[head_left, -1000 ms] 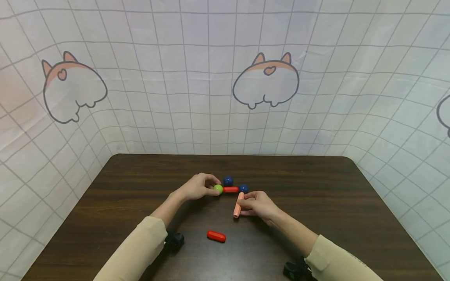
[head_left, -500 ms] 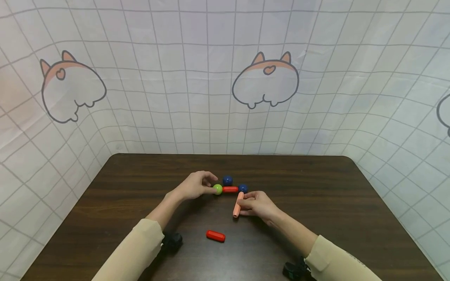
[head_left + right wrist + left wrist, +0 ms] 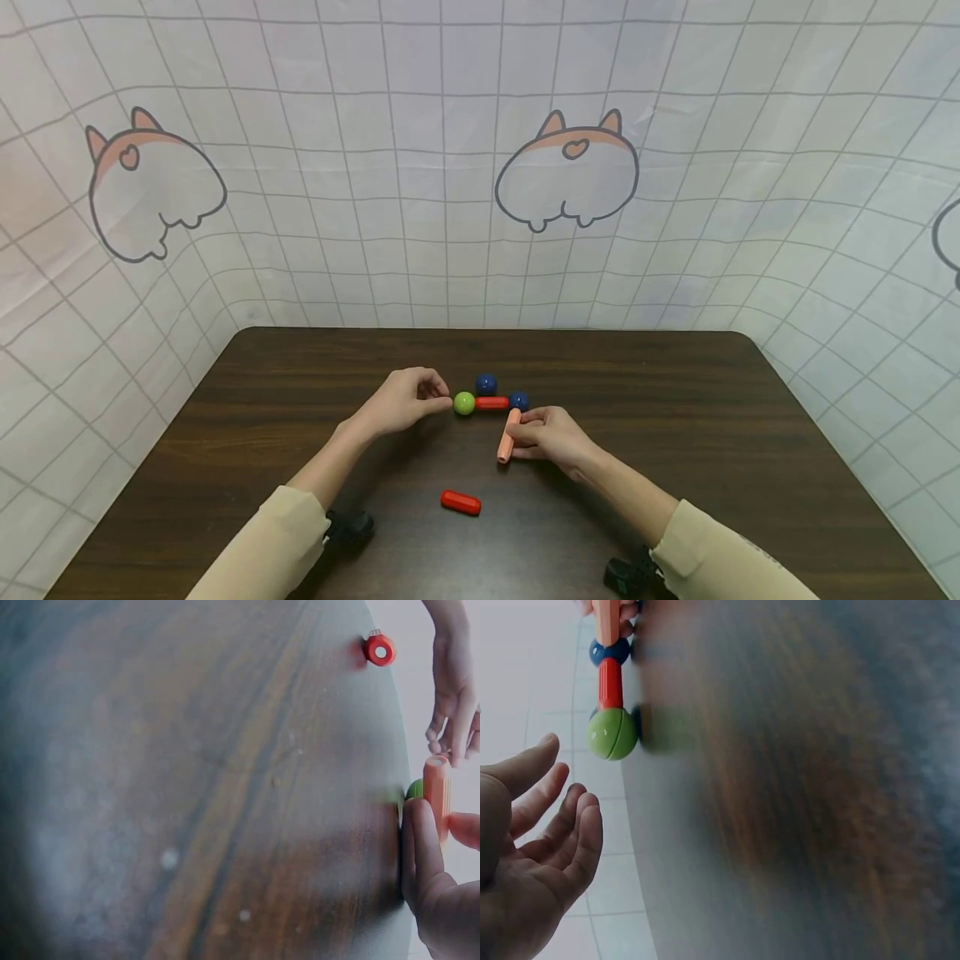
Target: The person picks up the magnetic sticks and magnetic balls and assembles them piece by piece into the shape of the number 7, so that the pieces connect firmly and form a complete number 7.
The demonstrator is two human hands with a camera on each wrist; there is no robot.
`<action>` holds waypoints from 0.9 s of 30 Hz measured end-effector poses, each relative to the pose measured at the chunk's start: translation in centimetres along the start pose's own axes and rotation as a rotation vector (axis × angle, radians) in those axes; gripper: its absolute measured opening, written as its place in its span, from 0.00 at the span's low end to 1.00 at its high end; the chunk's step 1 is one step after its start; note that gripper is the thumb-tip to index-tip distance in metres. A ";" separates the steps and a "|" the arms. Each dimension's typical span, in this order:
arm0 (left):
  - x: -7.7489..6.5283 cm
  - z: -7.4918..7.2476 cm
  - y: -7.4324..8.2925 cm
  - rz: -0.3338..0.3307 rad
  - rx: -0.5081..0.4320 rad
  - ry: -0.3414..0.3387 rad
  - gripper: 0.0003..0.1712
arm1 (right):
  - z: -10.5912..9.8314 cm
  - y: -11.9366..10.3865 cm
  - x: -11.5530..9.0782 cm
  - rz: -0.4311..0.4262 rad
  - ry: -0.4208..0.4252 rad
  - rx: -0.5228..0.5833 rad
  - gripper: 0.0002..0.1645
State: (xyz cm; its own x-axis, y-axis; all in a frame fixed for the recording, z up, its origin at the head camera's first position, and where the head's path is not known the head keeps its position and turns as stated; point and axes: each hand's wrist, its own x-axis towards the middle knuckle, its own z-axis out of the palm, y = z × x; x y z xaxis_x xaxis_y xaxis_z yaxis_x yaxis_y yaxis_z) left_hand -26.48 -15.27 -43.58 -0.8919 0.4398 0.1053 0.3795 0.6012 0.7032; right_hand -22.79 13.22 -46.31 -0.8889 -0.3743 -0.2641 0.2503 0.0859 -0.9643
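"So, working from the near side, which step is in hand?"

"Well, nearest on the bench [image 3: 660, 400] lies a loose red rod [image 3: 461, 502], touched by neither of the hands, so I'd judge it no part of the present step. That looks to be fitting the peach rod [image 3: 508, 437], farther off and to the right."

"Held by what?"

"By the right hand [image 3: 558, 439], whose thumb and fingers pinch it from the right. It slants, near end a little left, and its far end looks to be touching a blue ball [image 3: 518, 402]. Whether the two are joined, I can't tell."

"And the next move?"

"To my mind it calls for a steady push along the rod, lined up with the ball, gentle enough not to skew the row."

"What row?"

"A second red rod [image 3: 492, 403], running left to right between a green ball [image 3: 464, 403] and that blue one."

"Is the left hand [image 3: 401, 402] bracing it?"

"No, it holds nothing, fingers loosely curved, just left of the green ball with a gap between. The peach rod is well to its right."

"Anything farther?"

"Another blue ball [image 3: 486, 384], just beyond the second red rod; I can't see whether they touch."
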 end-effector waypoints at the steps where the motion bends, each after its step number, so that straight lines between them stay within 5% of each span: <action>1: -0.2 0.0 0.0 0.003 -0.002 -0.009 0.07 | 0.0 0.0 0.0 0.000 -0.001 0.000 0.25; 27: -3.4 2.5 2.7 0.080 -0.044 -0.366 0.08 | 0.1 -0.1 0.0 0.002 -0.011 0.014 0.23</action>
State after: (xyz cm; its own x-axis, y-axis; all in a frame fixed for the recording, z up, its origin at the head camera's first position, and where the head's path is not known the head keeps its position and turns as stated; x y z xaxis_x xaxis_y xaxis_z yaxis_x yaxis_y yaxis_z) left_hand -21.83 -13.46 -43.85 -0.7098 0.6984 -0.0913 0.4265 0.5294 0.7334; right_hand -22.76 13.14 -46.24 -0.8842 -0.3841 -0.2660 0.2578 0.0736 -0.9634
